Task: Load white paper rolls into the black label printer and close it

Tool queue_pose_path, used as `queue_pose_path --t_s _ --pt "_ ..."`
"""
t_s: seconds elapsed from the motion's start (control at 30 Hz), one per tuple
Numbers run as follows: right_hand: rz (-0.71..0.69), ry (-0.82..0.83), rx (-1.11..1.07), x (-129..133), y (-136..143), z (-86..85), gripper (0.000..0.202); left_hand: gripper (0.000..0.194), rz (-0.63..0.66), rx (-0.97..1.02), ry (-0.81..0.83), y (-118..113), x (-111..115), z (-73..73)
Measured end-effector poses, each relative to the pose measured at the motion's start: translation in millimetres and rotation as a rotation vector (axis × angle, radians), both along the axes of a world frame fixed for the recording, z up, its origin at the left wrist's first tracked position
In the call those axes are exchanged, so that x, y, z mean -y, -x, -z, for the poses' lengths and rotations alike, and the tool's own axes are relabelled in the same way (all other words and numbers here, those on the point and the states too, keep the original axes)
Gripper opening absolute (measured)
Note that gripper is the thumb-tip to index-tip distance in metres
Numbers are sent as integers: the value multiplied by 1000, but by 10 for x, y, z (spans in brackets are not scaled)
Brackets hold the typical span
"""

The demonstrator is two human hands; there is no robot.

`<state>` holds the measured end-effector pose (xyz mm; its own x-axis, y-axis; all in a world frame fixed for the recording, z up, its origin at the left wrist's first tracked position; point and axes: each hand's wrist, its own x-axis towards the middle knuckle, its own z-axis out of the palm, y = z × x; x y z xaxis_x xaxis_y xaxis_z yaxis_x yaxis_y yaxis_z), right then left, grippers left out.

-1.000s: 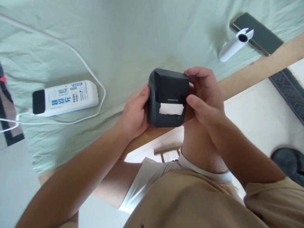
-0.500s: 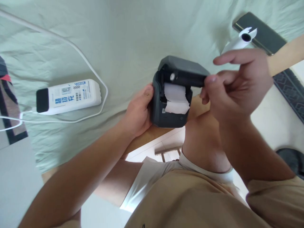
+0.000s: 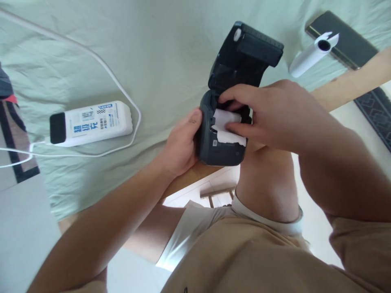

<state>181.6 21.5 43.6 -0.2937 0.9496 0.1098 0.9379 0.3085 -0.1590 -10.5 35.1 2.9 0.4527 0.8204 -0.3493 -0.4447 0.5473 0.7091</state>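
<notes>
A pale green, creased cloth [image 3: 168, 49] spreads ahead of both grips and to the left of them. A light brown wooden edge [image 3: 360, 79] runs under the left grip [image 3: 183, 142] and out past the right grip [image 3: 275, 110]. The left forearm [image 3: 122, 207] slants up from the lower left; its grip is clamped on the near left side of a dark grey, round-cornered plastic printer [image 3: 224, 154], thumb along the wall, other fingers mostly out of sight. The right forearm [image 3: 342, 171] comes in from the lower right, its grip palm down, back uppermost, wrist nearly level, over the printer's uncovered bay.

The printer's black plastic lid [image 3: 244, 57] stands raised just beyond the right grip. Well left of the left grip lies a white, rounded power bank [image 3: 97, 122] with a black end; a thin white cable [image 3: 33, 27] loops around it. Far right beyond the right grip lie a flat, dark rectangular slab [image 3: 351, 36] and, nearer, a white paper tube [image 3: 310, 59] with a torn end.

Smallest is the white, ragged-edged paper [image 3: 226, 118] in the bay: the right thumb touches it, forefinger apart from thumb; whether they pinch it, I cannot tell.
</notes>
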Motion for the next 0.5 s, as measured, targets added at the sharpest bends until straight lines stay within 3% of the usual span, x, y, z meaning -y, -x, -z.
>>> queue_pose_path --t_s 0.07,0.13,0.2,0.3,0.37,0.43,0.5 --pt "7 30 -32 52 18 -85 38 32 -2 -3 21 -3 -2 -6" --pt "44 -13 -216 171 14 -126 39 31 -8 -4 33 -11 -5 -9" --pt "141 -87 -591 299 -25 -76 43 31 -4 5 36 -21 -7 -11" --pt "309 -350 -1137 386 -161 184 20 31 -17 -6 45 -32 -9 -19" --pt "439 -241 -1255 374 -288 405 18 31 -33 -20 63 -34 -9 -25" --pt "529 -308 -1210 343 -410 571 19 33 -28 -15 69 -31 -8 -27" --pt "461 -254 -1080 295 -496 634 23 34 -11 -9 66 -26 -9 -29"
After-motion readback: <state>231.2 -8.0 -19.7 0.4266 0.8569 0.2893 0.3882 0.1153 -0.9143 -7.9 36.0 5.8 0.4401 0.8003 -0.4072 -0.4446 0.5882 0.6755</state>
